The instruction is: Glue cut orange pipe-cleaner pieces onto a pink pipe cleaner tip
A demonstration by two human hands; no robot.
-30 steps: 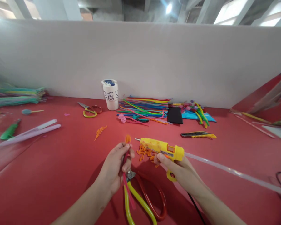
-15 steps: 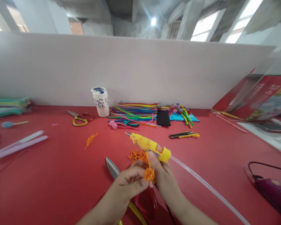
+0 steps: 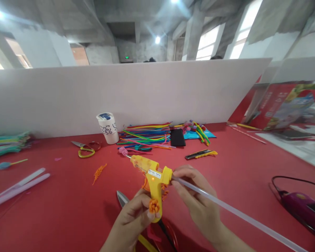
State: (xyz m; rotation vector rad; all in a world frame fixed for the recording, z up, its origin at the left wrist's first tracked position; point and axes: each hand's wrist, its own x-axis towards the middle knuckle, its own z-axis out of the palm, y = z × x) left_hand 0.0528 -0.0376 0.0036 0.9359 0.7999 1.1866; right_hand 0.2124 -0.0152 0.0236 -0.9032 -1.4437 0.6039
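A yellow glue gun (image 3: 151, 176) stands upright over the red table, nozzle pointing up-left, with a long clear glue stick (image 3: 236, 213) running out of its back to the lower right. My left hand (image 3: 132, 220) is closed around the gun's grip and also pinches a small orange pipe-cleaner flower (image 3: 154, 205) against it. My right hand (image 3: 198, 199) pinches the glue stick just behind the gun. Large scissors (image 3: 123, 198) with red and yellow handles lie under my hands, mostly hidden.
Behind stand a white cup (image 3: 107, 128), a heap of coloured pipe cleaners (image 3: 147, 137), a black phone (image 3: 177, 137), a utility knife (image 3: 201, 154) and small scissors (image 3: 85, 148). A purple device (image 3: 301, 206) with a cord lies right. Pale sticks (image 3: 18, 185) lie left.
The glue gun passed from my right hand into my left, which still holds the orange flower. My right hand moved back onto the glue stick. The camera tilted upward.
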